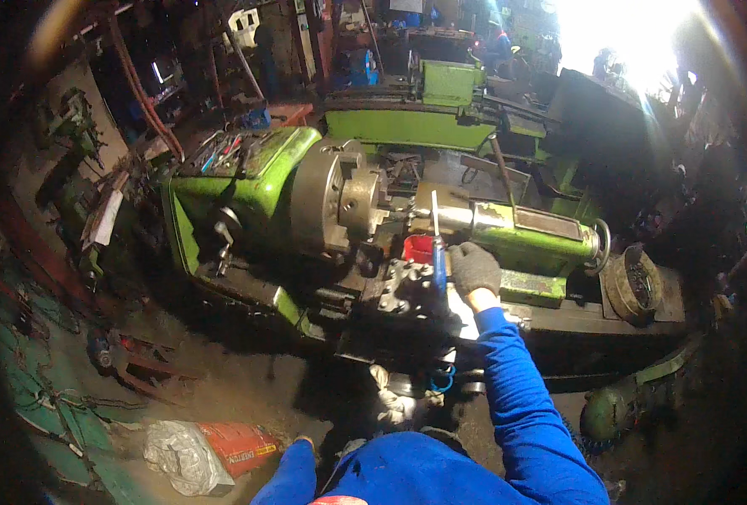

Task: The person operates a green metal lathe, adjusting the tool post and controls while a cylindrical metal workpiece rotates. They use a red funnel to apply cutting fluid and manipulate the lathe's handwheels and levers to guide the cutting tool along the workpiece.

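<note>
We see the right hand (475,268), in a dark grey knitted glove, at the carriage of a large green metal lathe (260,192). Its fingers look curled; it lies just beside a blue-handled tool with a slim pale shaft (439,265), but we cannot tell whether it grips it. The tool points away from the wearer, beside a small bright-red container (418,248) above the dark, bolt-studded tool post (400,288). We judge that both are kept there for easy reach. We cannot make out the left hand or what it holds. The heavy round steel chuck (316,202) carries a stepped metal cylinder (360,202), presumably clamped for centring. Loose hand tools (226,156) lie on the headstock, which apparently serves as a shelf. Of writing, we note printed lettering on the red-and-white sack (232,446) on the floor; we find no other legible label.
</note>
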### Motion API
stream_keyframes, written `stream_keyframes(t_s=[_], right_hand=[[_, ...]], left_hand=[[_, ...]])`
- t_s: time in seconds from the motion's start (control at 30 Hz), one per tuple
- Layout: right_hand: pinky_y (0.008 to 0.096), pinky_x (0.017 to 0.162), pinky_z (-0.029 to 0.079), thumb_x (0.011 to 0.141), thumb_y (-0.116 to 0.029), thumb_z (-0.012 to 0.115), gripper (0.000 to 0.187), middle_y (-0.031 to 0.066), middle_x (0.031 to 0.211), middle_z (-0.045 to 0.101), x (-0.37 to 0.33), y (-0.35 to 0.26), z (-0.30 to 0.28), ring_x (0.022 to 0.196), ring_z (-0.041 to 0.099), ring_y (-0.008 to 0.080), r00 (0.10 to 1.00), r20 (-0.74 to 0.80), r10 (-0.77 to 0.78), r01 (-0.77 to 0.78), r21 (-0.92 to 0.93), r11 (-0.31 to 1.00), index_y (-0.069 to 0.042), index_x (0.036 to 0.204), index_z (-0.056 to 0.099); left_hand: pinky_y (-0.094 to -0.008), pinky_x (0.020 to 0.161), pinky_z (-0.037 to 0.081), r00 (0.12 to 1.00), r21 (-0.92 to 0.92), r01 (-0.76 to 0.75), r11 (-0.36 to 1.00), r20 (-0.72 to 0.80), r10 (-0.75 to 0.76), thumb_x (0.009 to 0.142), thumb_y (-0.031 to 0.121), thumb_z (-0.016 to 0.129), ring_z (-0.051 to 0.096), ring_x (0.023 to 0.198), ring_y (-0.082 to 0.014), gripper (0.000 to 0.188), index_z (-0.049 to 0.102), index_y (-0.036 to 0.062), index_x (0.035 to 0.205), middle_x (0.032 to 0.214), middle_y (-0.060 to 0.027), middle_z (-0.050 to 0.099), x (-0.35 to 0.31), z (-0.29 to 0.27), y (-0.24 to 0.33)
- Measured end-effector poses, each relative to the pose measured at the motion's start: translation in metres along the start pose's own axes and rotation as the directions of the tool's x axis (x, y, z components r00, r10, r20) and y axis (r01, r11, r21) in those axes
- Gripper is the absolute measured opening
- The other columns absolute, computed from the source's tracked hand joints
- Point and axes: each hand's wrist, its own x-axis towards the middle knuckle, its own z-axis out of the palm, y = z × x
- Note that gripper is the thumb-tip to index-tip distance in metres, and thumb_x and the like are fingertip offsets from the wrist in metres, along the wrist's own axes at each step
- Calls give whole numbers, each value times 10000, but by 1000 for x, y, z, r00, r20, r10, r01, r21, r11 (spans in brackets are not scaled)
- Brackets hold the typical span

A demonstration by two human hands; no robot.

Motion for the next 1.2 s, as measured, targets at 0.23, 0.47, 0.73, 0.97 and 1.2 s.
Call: stream_keyframes(t_s=[0.23, 0.47, 0.73, 0.97, 1.2], right_hand=[[444, 1003, 534, 950, -362, 659, 386, 183, 1222, 740, -21, 32, -7, 1144, 692, 376, 937, -350, -16, 91, 198, 976, -88, 1203, 758], [403, 1085, 487, 1040, -170, 638, 371, 174, 1331, 660, -164, 83, 45, 1251, 626, 291, 760, -643, 98, 155, 324, 933, 41, 1345, 666], [473, 1198, 392, 1006, -258, 700, 736, 222, 1572, 538, -328, 174, 145, 1447, 510, 367, 897, -376, 233, -135, 269, 954, -28, 1628, 380], [532, 1016, 526, 995, -523, 566, 560, 205, 1335, 715, -408, 422, 270, 1171, 688, 436, 966, 232, 112, -18, -371, 929, -60, 1245, 757], [491, 864, 593, 950, -368, 668, 389, 177, 1189, 776, -429, 453, 294, 1036, 751, 375, 756, 563, 333, -67, -440, 896, -80, 1183, 785]], left_hand=[[-514, 1207, 396, 994, 33, 23, 999, 110, -26, 1042, 536, 504, 520, 1434, -432, 606, 652, 116, 1453, 1542, -239, 563, 26, -47, -24], [-519, 1186, 417, 973, 67, 135, 989, 182, -145, 1039, 542, 501, 537, 1417, -438, 612, 660, 108, 1441, 1531, -241, 572, 13, -59, -80], [-525, 1163, 442, 973, 138, 107, 985, 191, -133, 1036, 549, 498, 557, 1397, -445, 621, 669, 98, 1427, 1519, -242, 583, 28, -75, -81], [-534, 1146, 460, 923, 471, -385, 794, 207, 324, 1042, 540, 491, 594, 1367, -426, 602, 695, 95, 1392, 1482, -246, 615, 55, -68, -54], [-544, 1129, 479, 996, 249, 3, 969, 85, -24, 1033, 508, 532, 618, 1346, -411, 547, 720, 114, 1361, 1448, -226, 649, -4, -62, -56]])
